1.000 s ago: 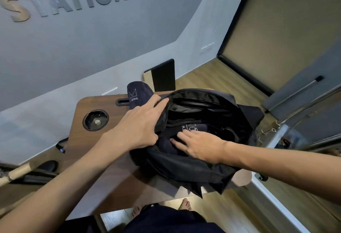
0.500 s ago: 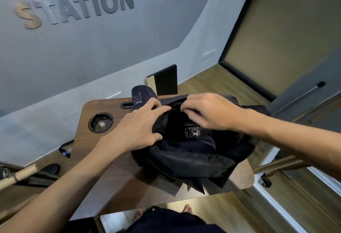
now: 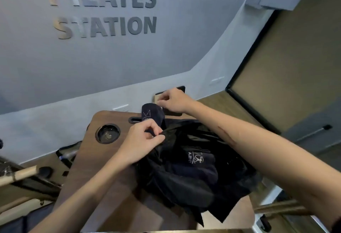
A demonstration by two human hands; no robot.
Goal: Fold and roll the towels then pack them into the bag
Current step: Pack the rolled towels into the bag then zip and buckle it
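A black bag (image 3: pixel 186 186) lies open on the brown wooden table (image 3: pixel 103 186). Inside it sits a rolled navy towel (image 3: pixel 199 166) with a white logo. A second rolled navy towel (image 3: pixel 151 113) with a white crown mark stands just behind the bag, at the table's far edge. My left hand (image 3: pixel 142 142) pinches the bag's left rim beside that towel. My right hand (image 3: pixel 174 101) reaches over the bag, its fingers drawn together at the standing towel's upper right; whether they grip it is unclear.
The table has a round recessed hole (image 3: pixel 108 134) and a slot (image 3: pixel 135 119) near its far edge. A black and tan board (image 3: pixel 180 89) leans against the grey wall behind. A wooden pole (image 3: pixel 18 176) and dark frame parts lie at the left.
My right hand left the bag's opening and moved up and back to the standing towel. My left hand shifted from a flat hold to a pinch on the bag's rim. The camera tilted upward.
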